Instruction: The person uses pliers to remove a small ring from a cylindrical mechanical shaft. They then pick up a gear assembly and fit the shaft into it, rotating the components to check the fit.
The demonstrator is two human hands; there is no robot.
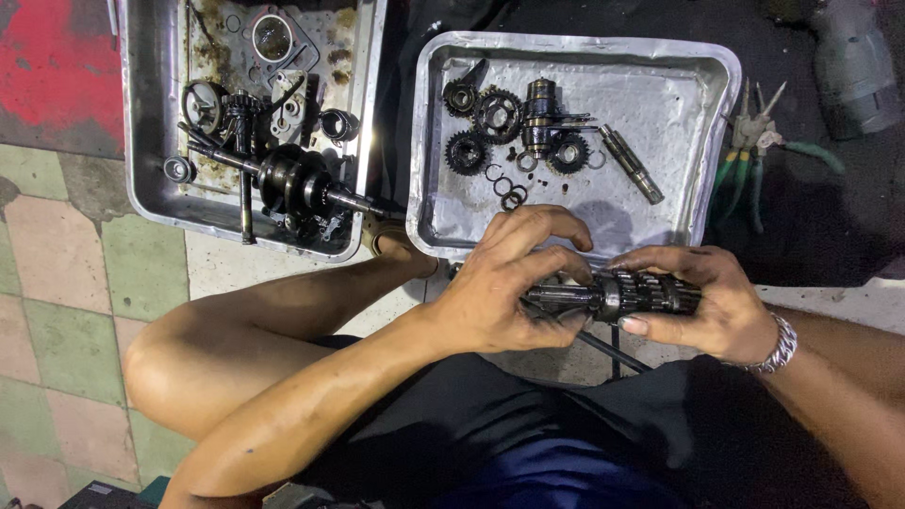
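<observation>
Worn green-and-pink tiled floor (pixel 66 311) (grimy), with a dark mat (pixel 811 217) beyond.

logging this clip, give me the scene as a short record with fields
left hand: left hand grips the bare end of a gear shaft
right hand: right hand holds the gear-stacked end
near tray: metal tray with loose gears, rings and a short shaft
far tray: second tray with a crankshaft
beside tray: green-handled pliers
floor: tiled floor
</observation>
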